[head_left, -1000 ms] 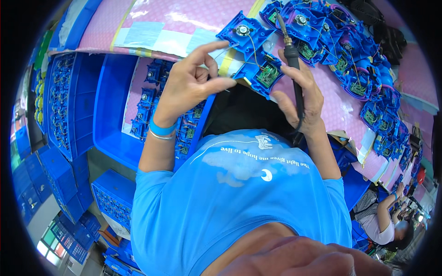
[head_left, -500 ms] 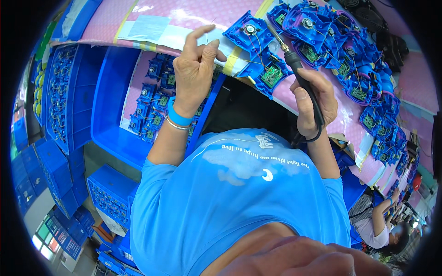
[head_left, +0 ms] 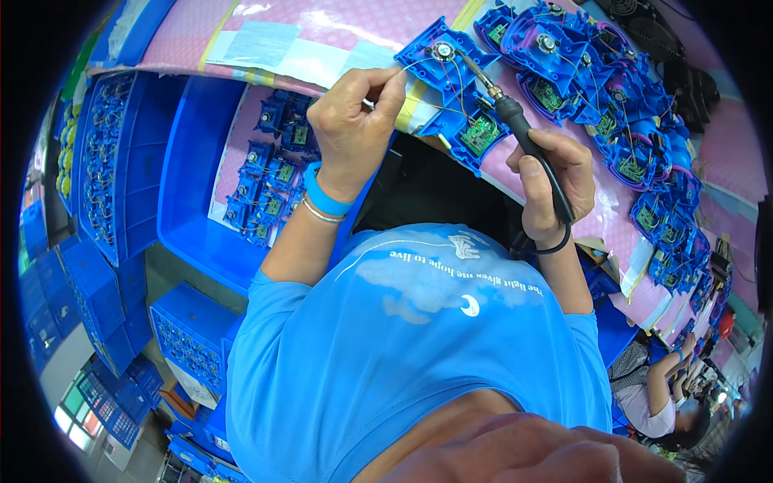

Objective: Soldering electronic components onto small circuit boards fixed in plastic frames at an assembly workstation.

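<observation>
My right hand (head_left: pixel 557 181) grips a soldering iron (head_left: pixel 513 117) with a black handle. Its metal tip reaches down beside a small round speaker (head_left: pixel 444 51) set in a blue plastic housing (head_left: pixel 420 58). My left hand (head_left: pixel 354 121) is closed in a pinch at the left of that housing, with a thin wire (head_left: pixel 408 66) between thumb and forefinger that runs toward the speaker. Thin leads link the speaker to a green circuit board (head_left: pixel 481 134) in a second blue housing part just nearer to me. Whether the tip touches the speaker's contact I cannot tell.
Several more blue housings (head_left: pixel 555 80) with boards and wires are heaped along the bench's right. At my left, a blue bin (head_left: pixel 189 173) holds rows of assemblies. Other stacked blue bins (head_left: pixel 133 181) stand farther left. A person (head_left: pixel 656 394) works at the far lower right.
My left hand has moved right toward the speaker, and its spread fingers have closed to a pinch. The soldering iron's tip has shifted slightly left, to the speaker. The housing has moved slightly right.
</observation>
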Action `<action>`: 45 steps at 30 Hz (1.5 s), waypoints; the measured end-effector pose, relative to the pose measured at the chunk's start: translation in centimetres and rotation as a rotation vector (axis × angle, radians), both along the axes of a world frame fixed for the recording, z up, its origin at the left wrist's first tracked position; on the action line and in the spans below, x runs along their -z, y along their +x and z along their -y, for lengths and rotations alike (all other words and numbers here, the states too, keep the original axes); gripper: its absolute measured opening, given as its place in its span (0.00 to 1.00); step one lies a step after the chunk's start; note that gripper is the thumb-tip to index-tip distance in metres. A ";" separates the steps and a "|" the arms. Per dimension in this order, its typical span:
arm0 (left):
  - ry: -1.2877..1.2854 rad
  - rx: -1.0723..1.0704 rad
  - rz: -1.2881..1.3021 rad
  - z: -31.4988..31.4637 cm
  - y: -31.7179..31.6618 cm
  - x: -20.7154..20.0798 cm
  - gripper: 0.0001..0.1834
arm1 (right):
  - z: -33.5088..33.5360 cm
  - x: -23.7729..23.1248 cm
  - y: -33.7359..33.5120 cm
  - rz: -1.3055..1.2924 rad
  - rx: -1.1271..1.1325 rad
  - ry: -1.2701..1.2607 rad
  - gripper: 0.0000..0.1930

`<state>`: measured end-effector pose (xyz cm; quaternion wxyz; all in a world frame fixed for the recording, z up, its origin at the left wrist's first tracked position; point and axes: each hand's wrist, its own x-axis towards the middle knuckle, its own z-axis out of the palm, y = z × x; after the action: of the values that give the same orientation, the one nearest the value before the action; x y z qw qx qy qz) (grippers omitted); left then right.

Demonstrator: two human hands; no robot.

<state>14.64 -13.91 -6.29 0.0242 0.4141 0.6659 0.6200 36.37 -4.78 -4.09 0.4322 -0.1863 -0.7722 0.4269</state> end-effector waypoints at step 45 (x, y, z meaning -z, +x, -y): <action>-0.046 -0.040 -0.387 -0.3 -1.2 1.5 0.05 | 0.0 -1.0 -0.6 -0.138 -0.124 -0.017 0.14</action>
<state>13.42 -13.64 -7.84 -0.1071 0.5116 0.6804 0.5137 35.81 -4.74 -3.09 0.4554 -0.1120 -0.7470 0.4712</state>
